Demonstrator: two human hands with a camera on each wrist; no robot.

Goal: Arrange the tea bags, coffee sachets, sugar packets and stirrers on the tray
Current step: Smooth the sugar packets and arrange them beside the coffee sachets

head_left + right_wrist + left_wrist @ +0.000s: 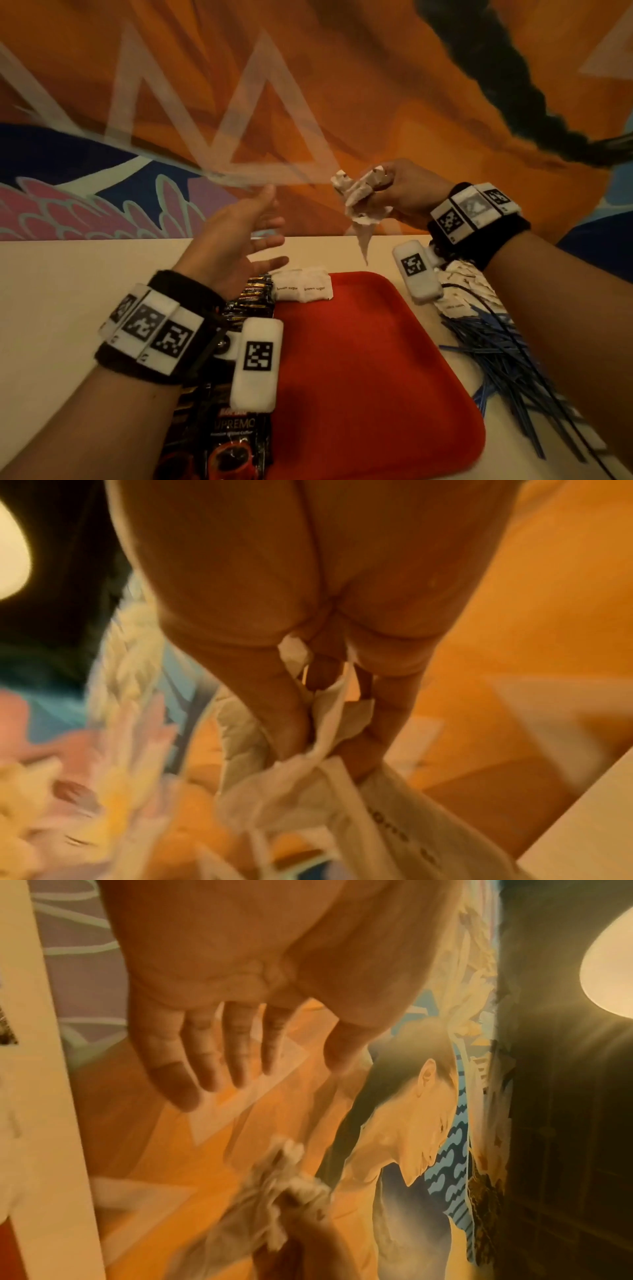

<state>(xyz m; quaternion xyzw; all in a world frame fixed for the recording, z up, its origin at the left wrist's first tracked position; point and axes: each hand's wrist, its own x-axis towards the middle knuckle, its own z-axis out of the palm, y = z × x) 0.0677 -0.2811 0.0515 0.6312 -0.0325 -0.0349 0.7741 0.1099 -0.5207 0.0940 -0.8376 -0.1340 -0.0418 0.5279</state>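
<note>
My right hand is raised above the far edge of the table and grips a crumpled bunch of white sugar packets; the right wrist view shows the packets pinched between thumb and fingers. My left hand is lifted beside it, palm turned toward the bunch, fingers spread and empty. A red tray lies on the table below. Two white brown-sugar packets rest on its far left corner. Black coffee sachets lie along its left side.
A pile of blue stirrers and more white packets lie on the pale table to the right of the tray. A painted orange and blue wall stands just behind the table.
</note>
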